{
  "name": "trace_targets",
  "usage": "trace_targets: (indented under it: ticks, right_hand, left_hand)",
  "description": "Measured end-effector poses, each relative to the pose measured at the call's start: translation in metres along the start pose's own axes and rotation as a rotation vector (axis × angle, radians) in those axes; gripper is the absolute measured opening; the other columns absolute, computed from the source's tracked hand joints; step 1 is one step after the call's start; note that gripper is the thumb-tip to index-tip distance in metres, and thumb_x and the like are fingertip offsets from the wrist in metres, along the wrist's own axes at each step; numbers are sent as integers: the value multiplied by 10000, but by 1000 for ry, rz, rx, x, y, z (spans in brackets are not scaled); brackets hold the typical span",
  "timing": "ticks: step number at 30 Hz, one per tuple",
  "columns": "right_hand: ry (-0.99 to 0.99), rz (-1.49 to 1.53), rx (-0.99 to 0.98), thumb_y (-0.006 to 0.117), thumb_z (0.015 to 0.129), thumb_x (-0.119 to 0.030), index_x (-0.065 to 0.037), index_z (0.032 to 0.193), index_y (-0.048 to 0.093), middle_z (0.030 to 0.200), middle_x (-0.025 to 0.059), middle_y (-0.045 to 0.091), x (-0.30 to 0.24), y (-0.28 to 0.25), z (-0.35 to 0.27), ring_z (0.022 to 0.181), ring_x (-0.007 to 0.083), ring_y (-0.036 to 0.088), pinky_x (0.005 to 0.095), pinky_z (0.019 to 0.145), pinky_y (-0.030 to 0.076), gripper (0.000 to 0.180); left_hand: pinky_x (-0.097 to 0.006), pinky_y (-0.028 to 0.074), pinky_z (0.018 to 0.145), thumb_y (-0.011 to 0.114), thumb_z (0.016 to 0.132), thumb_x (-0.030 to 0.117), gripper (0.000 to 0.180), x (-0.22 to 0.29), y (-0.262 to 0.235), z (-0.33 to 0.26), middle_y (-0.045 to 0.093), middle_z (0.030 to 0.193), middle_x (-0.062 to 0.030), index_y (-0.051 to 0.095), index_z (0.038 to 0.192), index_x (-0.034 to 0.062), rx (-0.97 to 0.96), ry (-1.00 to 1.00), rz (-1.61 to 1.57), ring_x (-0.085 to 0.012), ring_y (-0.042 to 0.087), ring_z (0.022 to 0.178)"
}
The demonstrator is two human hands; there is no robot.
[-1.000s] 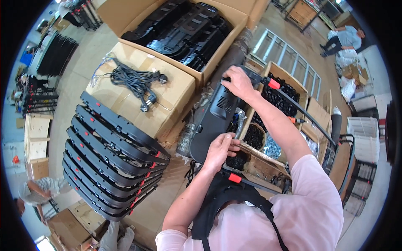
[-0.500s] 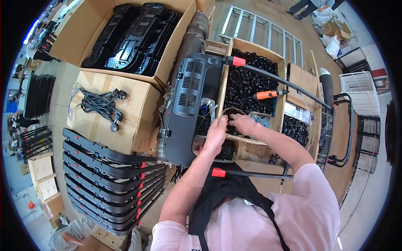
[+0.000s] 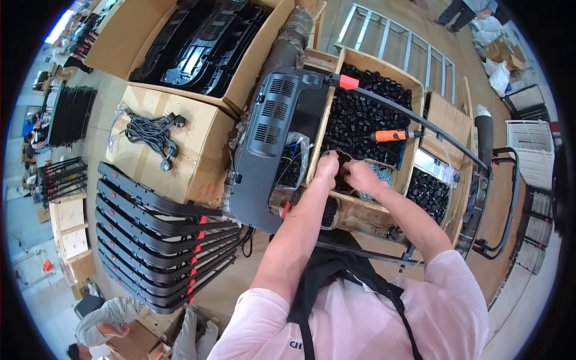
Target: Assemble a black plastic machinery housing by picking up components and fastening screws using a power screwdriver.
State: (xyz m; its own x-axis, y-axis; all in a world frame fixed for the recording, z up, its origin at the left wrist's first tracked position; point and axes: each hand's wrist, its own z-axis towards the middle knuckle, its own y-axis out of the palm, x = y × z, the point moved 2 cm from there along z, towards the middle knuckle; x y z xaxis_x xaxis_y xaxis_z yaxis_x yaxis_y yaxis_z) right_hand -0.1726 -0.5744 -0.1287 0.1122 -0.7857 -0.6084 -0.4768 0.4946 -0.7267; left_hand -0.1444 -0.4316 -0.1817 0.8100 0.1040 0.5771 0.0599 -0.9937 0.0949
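My left hand [image 3: 326, 168] is closed at the left side of a small round tub [image 3: 344, 157] of dark small parts; what its fingers hold, if anything, is hidden. Just right of it, my right hand [image 3: 362, 177] reaches to the tub's edge with bent, closed fingertips, their contents too small to make out. Silvery screws [image 3: 381, 173] fill a container beside the right hand. Left of both hands lies a black vented plastic cover [image 3: 271, 129], part of a frame with a long black rail [image 3: 414, 117] and red corner pieces [image 3: 348, 82]. A clear bag [image 3: 295, 157] with wires sits in its opening.
A wooden bin [image 3: 372, 93] of black caps holds an orange power screwdriver [image 3: 389, 136]. At left stand a carton [image 3: 180, 141] with coiled power cables [image 3: 150, 137] and a stack of black frames [image 3: 150, 240]. Another person [image 3: 111, 321] is at the lower left.
Both hands have shifted right and remain close together at the tub. The whole view has swung slightly, and a person has come into sight at the lower left.
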Motion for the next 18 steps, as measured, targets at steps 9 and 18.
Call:
trace_targets:
  ticks: [9,18]
  right_hand:
    - [299,648,340,672,921,-102,-4,1211,722,1021,139,746,-22,-41,-30,846,187,721,332,703,581,311]
    - [794,1002,947,809,924,-292,-88,1200,610,892,24,663,147,-36,18,680,113,633,280,489,508,397]
  left_hand:
    - [-375,586,776,380,1145,325,357,-6,3,-9,669,979,-60,621,1129,62,-328,-145,-453,-195,658,848]
    - [-243,520,673,543,1106,354,325,13,4,-82,684,899,23,720,1130,83,-474,113,-333,-80,616,760]
